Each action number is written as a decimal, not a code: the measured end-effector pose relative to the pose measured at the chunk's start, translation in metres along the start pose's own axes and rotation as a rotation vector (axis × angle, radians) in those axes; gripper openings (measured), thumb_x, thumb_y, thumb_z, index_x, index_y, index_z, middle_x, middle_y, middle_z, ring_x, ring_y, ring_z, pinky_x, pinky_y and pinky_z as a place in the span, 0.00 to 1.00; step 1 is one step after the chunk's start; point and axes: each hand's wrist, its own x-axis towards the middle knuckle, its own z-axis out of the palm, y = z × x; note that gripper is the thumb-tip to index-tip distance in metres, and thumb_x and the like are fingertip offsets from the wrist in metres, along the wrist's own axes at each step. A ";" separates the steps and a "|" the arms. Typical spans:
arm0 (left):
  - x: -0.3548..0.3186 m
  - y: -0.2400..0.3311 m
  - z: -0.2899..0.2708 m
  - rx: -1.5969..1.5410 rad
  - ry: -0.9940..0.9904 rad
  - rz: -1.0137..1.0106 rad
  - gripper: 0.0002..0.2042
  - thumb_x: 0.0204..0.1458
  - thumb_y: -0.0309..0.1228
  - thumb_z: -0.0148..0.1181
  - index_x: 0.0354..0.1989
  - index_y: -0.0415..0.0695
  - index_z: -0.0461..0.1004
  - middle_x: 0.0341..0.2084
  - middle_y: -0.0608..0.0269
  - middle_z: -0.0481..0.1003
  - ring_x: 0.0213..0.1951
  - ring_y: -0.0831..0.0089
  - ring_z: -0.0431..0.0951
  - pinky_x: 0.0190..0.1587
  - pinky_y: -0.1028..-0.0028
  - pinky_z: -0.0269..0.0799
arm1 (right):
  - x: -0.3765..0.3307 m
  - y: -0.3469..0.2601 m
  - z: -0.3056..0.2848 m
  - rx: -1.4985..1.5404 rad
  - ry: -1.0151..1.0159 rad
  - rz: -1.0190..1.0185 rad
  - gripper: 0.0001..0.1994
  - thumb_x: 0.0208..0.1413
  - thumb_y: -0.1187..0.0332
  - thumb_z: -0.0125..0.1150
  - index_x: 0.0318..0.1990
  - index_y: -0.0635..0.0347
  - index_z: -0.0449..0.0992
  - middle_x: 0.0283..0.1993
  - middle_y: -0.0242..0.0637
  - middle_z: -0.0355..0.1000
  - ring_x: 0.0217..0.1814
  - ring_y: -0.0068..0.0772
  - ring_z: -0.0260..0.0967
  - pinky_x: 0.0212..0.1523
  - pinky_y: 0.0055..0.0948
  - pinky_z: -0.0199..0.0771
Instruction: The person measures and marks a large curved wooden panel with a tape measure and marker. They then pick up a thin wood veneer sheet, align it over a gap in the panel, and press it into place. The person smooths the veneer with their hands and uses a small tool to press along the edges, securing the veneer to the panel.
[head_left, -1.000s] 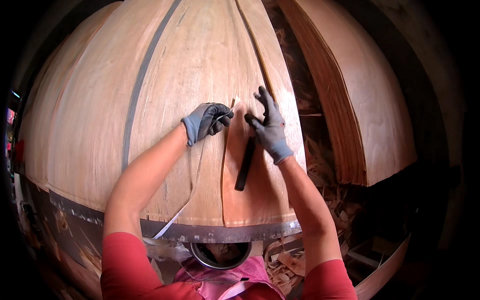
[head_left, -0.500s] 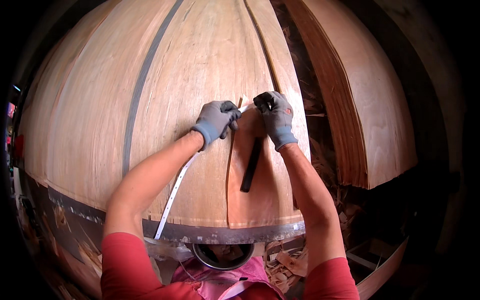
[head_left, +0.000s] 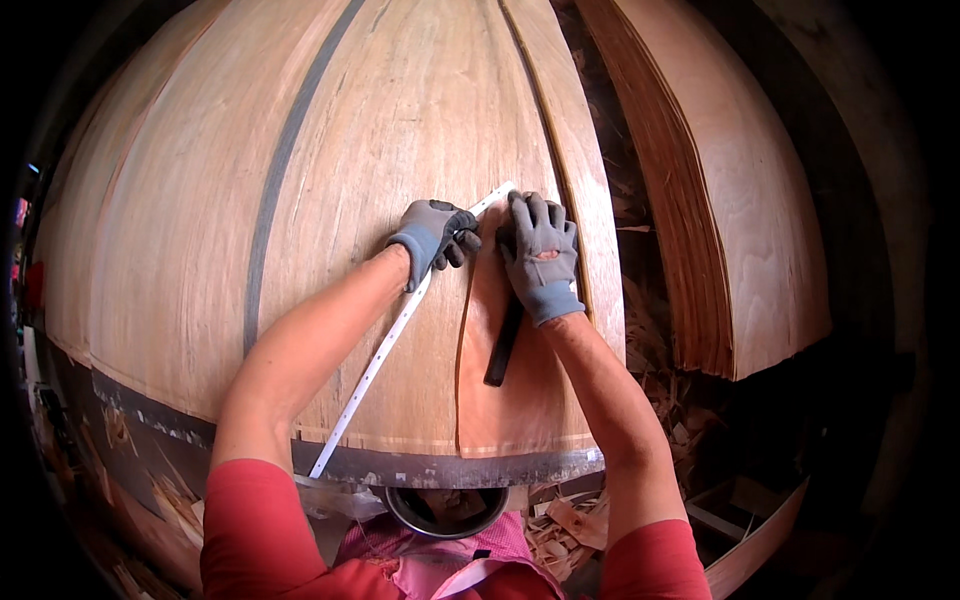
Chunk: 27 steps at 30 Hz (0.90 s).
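while the left hand (head_left: 437, 236) pinches white tape (head_left: 385, 345) and the right hand (head_left: 541, 250) presses flat on the veneer sheet (head_left: 400, 150) over a dark tool (head_left: 505, 345), joining seems underway, next needing steady alignment.

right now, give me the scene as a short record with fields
surface: veneer sheets on a bench
left hand: gloved, pinching a white tape against the veneer
right hand: gloved, pressed flat near the tape's upper end, over a dark tool
tape: runs diagonally down to the bench edge
right side: veneer stack
below: scraps, round bin
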 end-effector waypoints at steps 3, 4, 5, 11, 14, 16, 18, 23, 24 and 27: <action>0.002 -0.001 0.000 -0.004 0.010 0.017 0.09 0.56 0.34 0.60 0.35 0.39 0.77 0.23 0.56 0.80 0.11 0.74 0.71 0.08 0.78 0.58 | 0.003 0.000 0.004 -0.005 0.017 -0.045 0.23 0.55 0.67 0.53 0.60 0.51 0.66 0.64 0.40 0.63 0.67 0.47 0.57 0.57 0.46 0.60; 0.001 0.000 0.002 -0.002 0.012 0.021 0.09 0.56 0.34 0.60 0.34 0.39 0.77 0.23 0.56 0.80 0.11 0.74 0.71 0.08 0.78 0.58 | 0.003 0.004 0.007 -0.023 0.008 -0.097 0.23 0.57 0.68 0.50 0.62 0.51 0.65 0.66 0.41 0.61 0.69 0.47 0.55 0.58 0.46 0.60; 0.001 0.002 0.004 0.009 0.004 0.014 0.09 0.55 0.34 0.60 0.34 0.40 0.77 0.23 0.56 0.80 0.12 0.74 0.71 0.09 0.77 0.58 | 0.003 0.007 0.009 -0.042 -0.001 -0.149 0.23 0.58 0.69 0.47 0.63 0.50 0.64 0.68 0.42 0.60 0.72 0.48 0.53 0.59 0.47 0.59; 0.001 0.009 -0.030 0.659 0.133 0.184 0.07 0.55 0.32 0.57 0.32 0.43 0.78 0.20 0.57 0.78 0.12 0.72 0.72 0.13 0.73 0.64 | 0.013 -0.008 0.004 -0.061 -0.150 -0.213 0.21 0.59 0.69 0.44 0.60 0.51 0.67 0.67 0.44 0.60 0.72 0.49 0.54 0.63 0.58 0.58; -0.031 0.029 -0.058 0.948 0.284 0.126 0.08 0.55 0.30 0.53 0.33 0.42 0.78 0.18 0.58 0.78 0.11 0.75 0.71 0.14 0.74 0.67 | 0.011 -0.004 0.006 -0.089 -0.109 -0.239 0.19 0.59 0.69 0.44 0.57 0.51 0.70 0.65 0.45 0.62 0.70 0.50 0.57 0.60 0.61 0.61; -0.072 0.027 -0.057 0.367 0.049 -0.012 0.09 0.56 0.30 0.51 0.34 0.41 0.78 0.19 0.57 0.79 0.10 0.77 0.71 0.12 0.76 0.65 | 0.008 0.005 0.011 -0.084 -0.101 -0.197 0.19 0.60 0.69 0.43 0.58 0.50 0.69 0.66 0.45 0.62 0.70 0.49 0.57 0.60 0.59 0.61; -0.102 0.006 -0.044 0.380 -0.188 -0.082 0.09 0.57 0.31 0.52 0.35 0.39 0.77 0.20 0.56 0.79 0.09 0.79 0.69 0.09 0.79 0.61 | 0.006 0.012 0.005 -0.046 -0.129 -0.186 0.20 0.59 0.69 0.46 0.60 0.50 0.68 0.66 0.45 0.62 0.70 0.48 0.56 0.62 0.56 0.59; -0.115 -0.047 -0.028 0.106 -0.183 -0.252 0.11 0.58 0.34 0.57 0.38 0.38 0.77 0.23 0.54 0.79 0.09 0.79 0.68 0.08 0.82 0.56 | -0.017 -0.020 -0.048 0.203 0.041 -0.059 0.29 0.55 0.70 0.56 0.66 0.55 0.61 0.68 0.42 0.59 0.71 0.46 0.55 0.65 0.50 0.51; -0.114 -0.053 -0.026 0.090 -0.164 -0.247 0.11 0.58 0.35 0.58 0.38 0.38 0.77 0.23 0.54 0.79 0.10 0.79 0.68 0.08 0.81 0.55 | -0.034 -0.037 -0.060 0.126 -0.009 -0.059 0.29 0.58 0.69 0.53 0.67 0.57 0.58 0.70 0.41 0.57 0.74 0.45 0.51 0.65 0.49 0.52; -0.116 -0.053 -0.018 0.137 -0.148 -0.198 0.12 0.58 0.36 0.58 0.38 0.38 0.77 0.24 0.55 0.79 0.10 0.77 0.69 0.09 0.80 0.57 | -0.098 -0.070 -0.047 -0.058 -0.233 -0.157 0.27 0.60 0.70 0.47 0.68 0.54 0.57 0.70 0.39 0.57 0.76 0.44 0.47 0.68 0.49 0.51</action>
